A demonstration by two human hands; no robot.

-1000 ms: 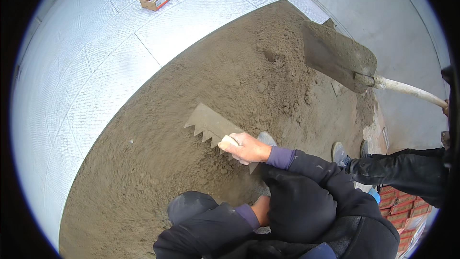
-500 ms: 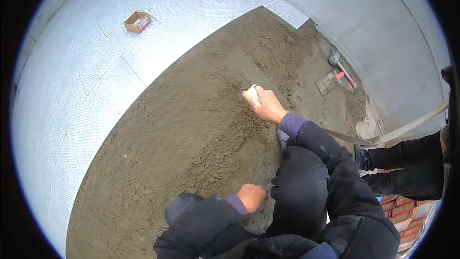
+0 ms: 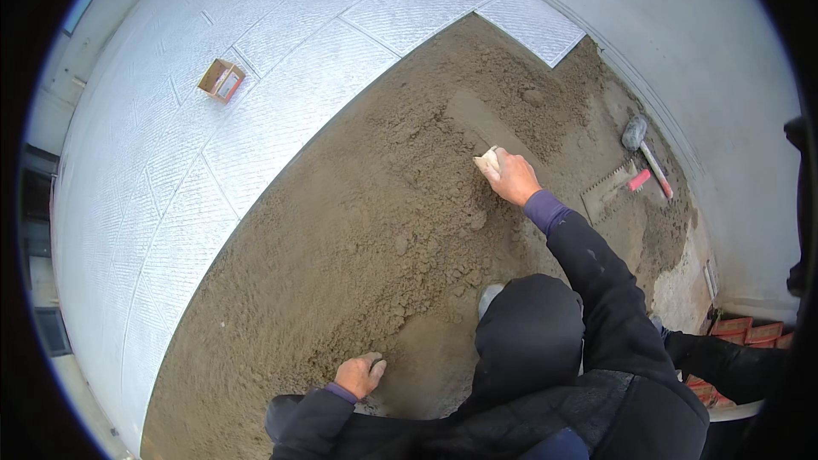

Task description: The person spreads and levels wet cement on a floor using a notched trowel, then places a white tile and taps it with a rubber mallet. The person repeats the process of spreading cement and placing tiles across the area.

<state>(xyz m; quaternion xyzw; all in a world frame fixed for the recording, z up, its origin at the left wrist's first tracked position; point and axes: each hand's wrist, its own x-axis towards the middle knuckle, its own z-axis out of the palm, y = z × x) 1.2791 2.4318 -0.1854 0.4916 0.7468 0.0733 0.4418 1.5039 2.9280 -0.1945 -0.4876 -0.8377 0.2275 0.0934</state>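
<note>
My right hand (image 3: pixel 514 177) is closed around the pale handle (image 3: pixel 487 158) of a trowel, low over damp grey-brown mortar (image 3: pixel 341 238). The trowel's blade blends into the mortar and is hard to make out. A smooth strip runs from my grip toward the far side, with crumbly mortar around it. My left hand (image 3: pixel 361 375) is by my knee with its fingers curled in, close to the loose mortar's edge. Nothing shows between those fingers.
To the right lie a notched trowel (image 3: pixel 609 193) with a red grip and a mallet (image 3: pixel 648 153). Ribbed silvery panels (image 3: pixel 290 85) cover the far left floor, bearing a small open box (image 3: pixel 221 81). A wall (image 3: pixel 682 51) borders the right; another person's leg (image 3: pixel 724 362) stands near red tiles (image 3: pixel 750 332).
My view has shifted. My right hand, still on the trowel, has moved rightward in the picture, and my left hand leftward. A long wooden handle by the other person has left the view.
</note>
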